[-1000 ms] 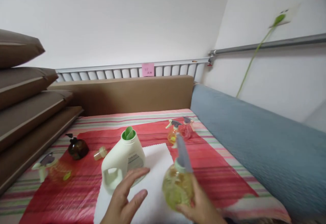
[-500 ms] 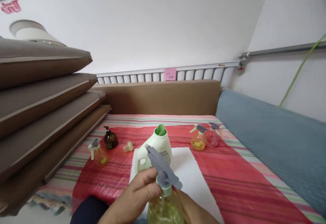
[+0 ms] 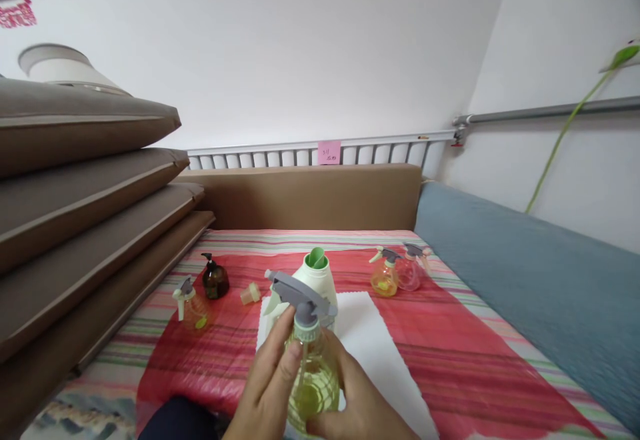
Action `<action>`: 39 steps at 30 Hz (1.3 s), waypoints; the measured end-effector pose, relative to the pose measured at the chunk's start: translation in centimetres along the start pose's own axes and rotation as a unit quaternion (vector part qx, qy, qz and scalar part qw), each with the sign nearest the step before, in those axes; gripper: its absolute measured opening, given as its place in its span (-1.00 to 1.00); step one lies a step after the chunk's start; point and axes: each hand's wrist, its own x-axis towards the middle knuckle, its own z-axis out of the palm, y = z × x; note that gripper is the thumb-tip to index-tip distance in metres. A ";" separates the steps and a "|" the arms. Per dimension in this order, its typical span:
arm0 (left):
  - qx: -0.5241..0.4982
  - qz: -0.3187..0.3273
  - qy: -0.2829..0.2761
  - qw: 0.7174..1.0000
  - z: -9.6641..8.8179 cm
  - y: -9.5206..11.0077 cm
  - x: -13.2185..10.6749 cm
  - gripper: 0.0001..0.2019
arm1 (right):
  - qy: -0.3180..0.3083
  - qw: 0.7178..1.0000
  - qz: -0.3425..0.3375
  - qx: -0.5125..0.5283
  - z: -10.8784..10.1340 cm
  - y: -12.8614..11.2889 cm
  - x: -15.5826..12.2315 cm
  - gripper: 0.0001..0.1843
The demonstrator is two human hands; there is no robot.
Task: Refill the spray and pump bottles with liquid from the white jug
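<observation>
Both my hands are around a clear spray bottle (image 3: pixel 317 387) with yellowish liquid in its lower part and a grey trigger head. My left hand (image 3: pixel 267 377) presses on its left side, with the thumb just below the pale green collar. On the other side, my right hand (image 3: pixel 363 397) wraps the body, its thumb low across the front. The bottle stands nearly upright in my grip. Right behind it is a white jug (image 3: pixel 323 280) with a green spout in its open mouth, partly hidden by the trigger head. A white sheet (image 3: pixel 373 340) lies under the jug.
Left on the red striped cloth (image 3: pixel 475 353) are a spray bottle (image 3: pixel 195 310), a dark pump bottle (image 3: pixel 215 280) and a small translucent cap (image 3: pixel 250 293). A yellow spray bottle (image 3: pixel 384 280) and a pink one (image 3: pixel 410 275) stand right. Stacked brown cushions (image 3: pixel 95 207) border the left.
The spray bottle has risen and shifted slightly left, and its trigger head has turned more level. More of my right hand now shows around the body. My view has shifted slightly.
</observation>
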 end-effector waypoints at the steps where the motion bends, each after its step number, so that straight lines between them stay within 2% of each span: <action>1: -0.004 -0.004 0.001 1.000 -0.1 0.3 0.1 -0.50 | -0.006 1.000 0.007 0.013 0.1 0.1 -0.1 -0.16; 6: -0.034 0.054 -0.052 0.997 -0.1 0.2 1.0 -0.59 | -0.012 0.998 0.006 0.053 0.6 0.2 0.0 -0.13; 9: -0.035 0.068 -0.036 0.996 -0.1 -0.9 0.9 -0.50 | -0.013 0.998 0.012 0.068 0.4 0.6 -0.1 -0.14; 10: -0.049 0.061 -0.051 0.996 -0.3 -1.3 1.0 -0.45 | -0.016 0.997 0.012 0.078 0.2 0.8 -0.1 -0.15; 13: -0.138 0.009 -0.164 0.977 -1.3 -2.0 1.9 -0.38 | -0.034 0.993 0.015 0.114 -0.5 1.5 -0.4 -0.14; 16: -0.218 -0.045 -0.237 0.946 -2.1 -1.5 3.4 -0.54 | -0.079 0.983 0.028 0.162 -0.8 2.3 -0.6 -0.07; 18: -0.214 -0.066 -0.283 0.932 -2.3 -0.6 4.1 -0.63 | -0.116 0.972 0.041 0.201 -0.7 2.7 -0.5 -0.02; 20: -0.180 -0.076 -0.350 0.916 -2.1 0.3 4.3 -0.60 | -0.151 0.960 0.058 0.228 -0.6 3.0 -0.3 0.00; 22: -0.159 -0.079 -0.388 0.905 -1.8 0.9 4.1 -0.57 | -0.179 0.951 0.075 0.243 -0.6 3.1 -0.2 0.00; 24: -0.170 -0.068 -0.369 0.911 -1.4 1.0 3.8 -0.57 | -0.182 0.950 0.073 0.243 -0.8 2.9 -0.2 0.00; 27: -0.193 -0.055 -0.296 0.934 -0.9 0.5 3.3 -0.58 | -0.157 0.964 0.048 0.211 -1.3 2.7 -0.2 0.03; 31: -0.149 -0.008 -0.115 0.982 -0.2 -0.2 1.9 -0.55 | -0.122 0.976 0.036 0.178 -1.8 2.9 -0.1 -0.02; 33: -0.119 0.009 -0.049 0.992 -0.2 -0.4 1.0 -0.52 | -0.096 0.982 0.030 0.162 -1.9 2.9 -0.1 -0.10; 37: -0.119 0.036 -0.030 0.992 -1.5 -0.4 0.5 -0.51 | -0.086 0.985 0.030 0.146 -2.0 2.6 -0.1 -0.10; 39: -0.133 0.025 -0.075 0.988 -2.3 -0.2 1.3 -0.55 | -0.101 0.981 0.040 0.162 -1.9 2.6 -0.2 -0.07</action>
